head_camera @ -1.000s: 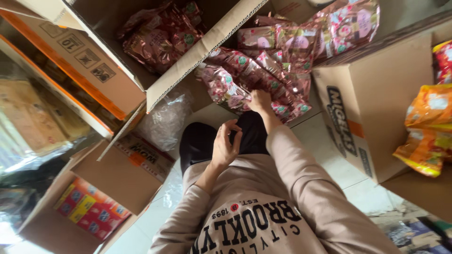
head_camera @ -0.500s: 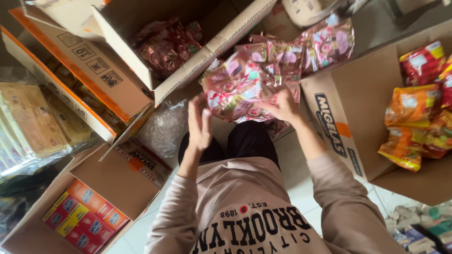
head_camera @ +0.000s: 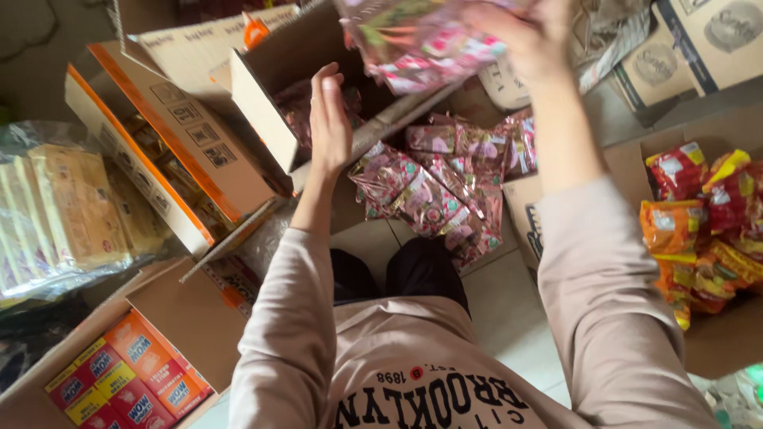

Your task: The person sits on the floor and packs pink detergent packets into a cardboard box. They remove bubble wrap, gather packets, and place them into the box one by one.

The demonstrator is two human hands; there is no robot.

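My right hand (head_camera: pixel 528 36) is raised high at the top of the view and grips a bunch of pink snack packets (head_camera: pixel 421 40). My left hand (head_camera: pixel 328 119) is open and flat, raised beside that bunch, in front of an open cardboard box (head_camera: pixel 262 99) that holds more pink packets. A pile of the same pink packets (head_camera: pixel 437 195) lies on the floor beyond my knees. Both arms wear beige sleeves.
An orange-edged carton (head_camera: pixel 159 143) stands left, beside wrapped yellow packs (head_camera: pixel 56 210). A box of small orange and red cartons (head_camera: pixel 131 373) sits lower left. At right, a carton (head_camera: pixel 719 334) holds orange and red snack bags. More boxes (head_camera: pixel 683 48) stand top right.
Both hands have lifted the bunch of pink packets up from the floor pile toward the open box. The view has tilted, showing more of the pile below.
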